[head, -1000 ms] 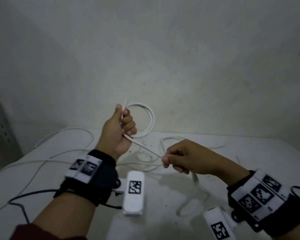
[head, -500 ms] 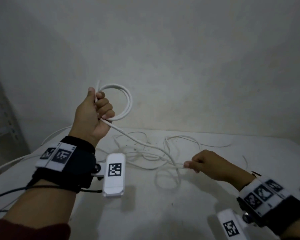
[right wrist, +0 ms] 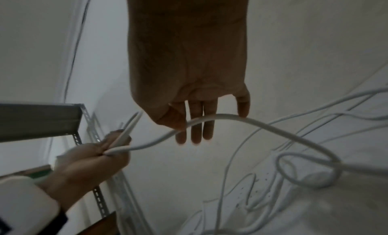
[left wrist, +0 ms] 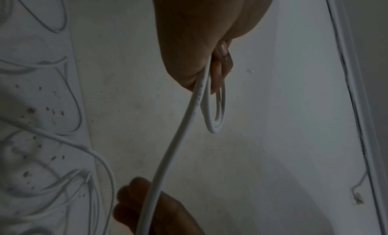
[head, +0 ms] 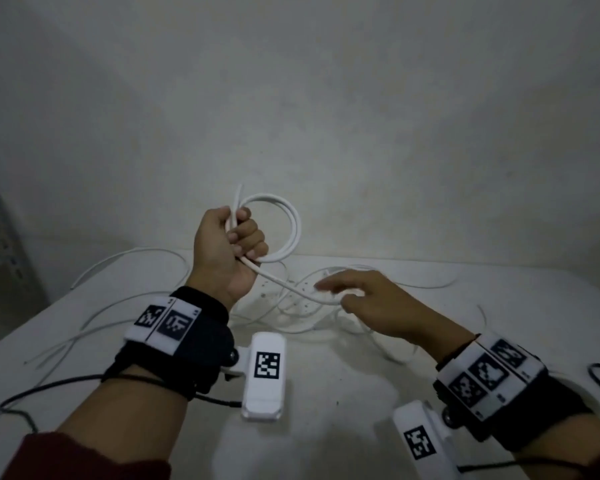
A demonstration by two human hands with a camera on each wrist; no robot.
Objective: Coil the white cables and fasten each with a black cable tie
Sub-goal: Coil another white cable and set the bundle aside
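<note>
Above the table [head: 326,393], the left hand [head: 227,249] grips the coil [head: 284,233] of the white cable [head: 281,282], about two loops, with the free end sticking up. The right hand [head: 371,306] has its fingers [right wrist: 196,122] straight and only touches the running length. I think the loops can spring open if the left grip loosens. The loose length may also catch on the other cables [head: 129,261] on the table, because nothing guides it.
</note>
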